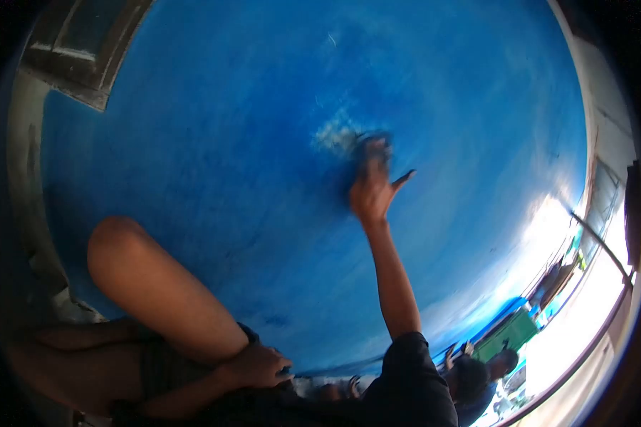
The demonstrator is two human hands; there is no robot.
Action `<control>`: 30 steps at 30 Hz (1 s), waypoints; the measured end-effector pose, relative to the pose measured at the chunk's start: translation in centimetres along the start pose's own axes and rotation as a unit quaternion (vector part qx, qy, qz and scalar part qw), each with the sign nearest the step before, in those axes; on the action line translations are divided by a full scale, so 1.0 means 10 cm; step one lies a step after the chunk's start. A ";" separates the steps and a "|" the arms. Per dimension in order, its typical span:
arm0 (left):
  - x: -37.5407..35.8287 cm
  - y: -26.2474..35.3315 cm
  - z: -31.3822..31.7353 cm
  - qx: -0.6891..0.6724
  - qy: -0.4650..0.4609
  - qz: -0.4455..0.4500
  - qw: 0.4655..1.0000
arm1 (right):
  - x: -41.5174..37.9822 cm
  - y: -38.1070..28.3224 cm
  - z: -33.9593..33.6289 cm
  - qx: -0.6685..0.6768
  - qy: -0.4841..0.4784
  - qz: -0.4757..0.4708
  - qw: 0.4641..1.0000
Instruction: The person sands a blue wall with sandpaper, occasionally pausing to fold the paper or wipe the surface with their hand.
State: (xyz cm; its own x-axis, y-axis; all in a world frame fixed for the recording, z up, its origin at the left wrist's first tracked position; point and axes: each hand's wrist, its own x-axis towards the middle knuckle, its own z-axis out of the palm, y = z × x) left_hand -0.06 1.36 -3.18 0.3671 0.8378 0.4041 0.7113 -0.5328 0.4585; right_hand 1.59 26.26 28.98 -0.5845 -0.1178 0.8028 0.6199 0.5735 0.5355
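Observation:
My right hand (370, 192) reaches up and presses a dark pad or cloth (379, 140) to a blue painted wall (249, 121). Motion blurs its fingers, and one digit sticks out to the right. Just left of the pad, a pale, scuffed patch (335, 135) shows in the paint. Low in the view, my left hand (260, 366) lies curled beside my raised thigh (171, 292). Something small and dark bluish shows at its fingertips; I cannot tell what it is.
A wooden-framed window (85, 53) is set at the upper left. Behind at the lower right are other people (470, 377), near a green box-like object (509, 334) and a bright opening. A dark pole (602, 245) slants across the right side.

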 end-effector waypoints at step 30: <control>0.05 0.29 -0.25 -0.002 -0.035 -0.107 0.994 | -2.92 -2.14 0.01 0.373 -0.070 0.443 0.812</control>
State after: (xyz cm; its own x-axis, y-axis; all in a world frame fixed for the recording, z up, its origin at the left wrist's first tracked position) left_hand 0.69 -0.06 0.36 0.2488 0.9382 0.2404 0.7749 -0.3417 0.5318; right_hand 5.35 17.49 -5.94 -0.1676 0.6727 0.7207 0.3707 0.7204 -0.5862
